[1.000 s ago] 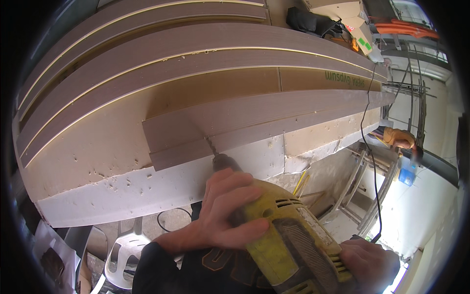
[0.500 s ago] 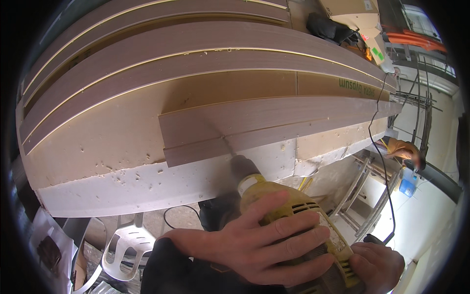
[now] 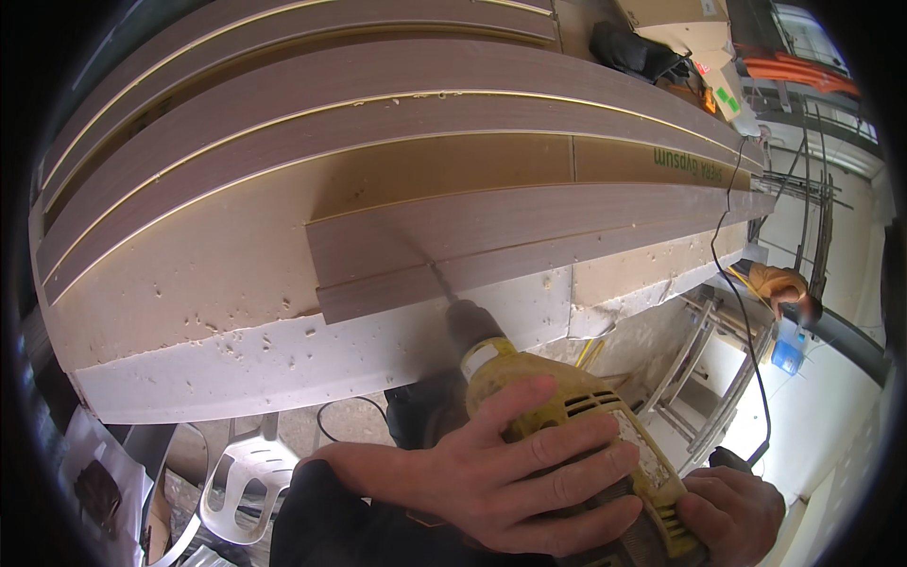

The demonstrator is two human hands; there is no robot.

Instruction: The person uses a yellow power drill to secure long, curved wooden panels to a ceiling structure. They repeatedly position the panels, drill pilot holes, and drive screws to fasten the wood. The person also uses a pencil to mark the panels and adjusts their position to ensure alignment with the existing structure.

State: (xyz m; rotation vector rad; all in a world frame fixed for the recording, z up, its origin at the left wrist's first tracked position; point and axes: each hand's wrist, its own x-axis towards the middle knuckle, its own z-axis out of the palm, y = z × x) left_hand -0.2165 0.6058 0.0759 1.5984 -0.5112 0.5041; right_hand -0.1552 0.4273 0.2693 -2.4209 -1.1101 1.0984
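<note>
One broad worktop (image 3: 179, 255) of tan and white board, bowed by the wide lens. Across its far side, long brown planks (image 3: 312, 80) with pale yellow edges. Along its near edge, a separate grooved plank (image 3: 529, 222), from well inside the left corner out to the right edge. Below the near edge, toward the left, a white plastic chair (image 3: 250, 455). Before the middle of that edge, a dusty yellow power drill (image 3: 505, 378), pointed forward and left at the plank. Over the drill's body, the left hand (image 3: 491, 487), wrapped on it with fingers slightly apart. At the drill's rear, the right hand (image 3: 732, 510), closed around it, partly hidden. Plank just ahead of the grip, apart from both hands. Up past the worktop's right edge, a black cord (image 3: 713, 244). On the drill's nose, a dark chuck (image 3: 472, 324); beyond it, a thin bit (image 3: 441, 281), tip at the plank's groove near its left end, depth impossible to tell. Near the worktop's left near corner, scattered pale shavings (image 3: 227, 338).
</note>
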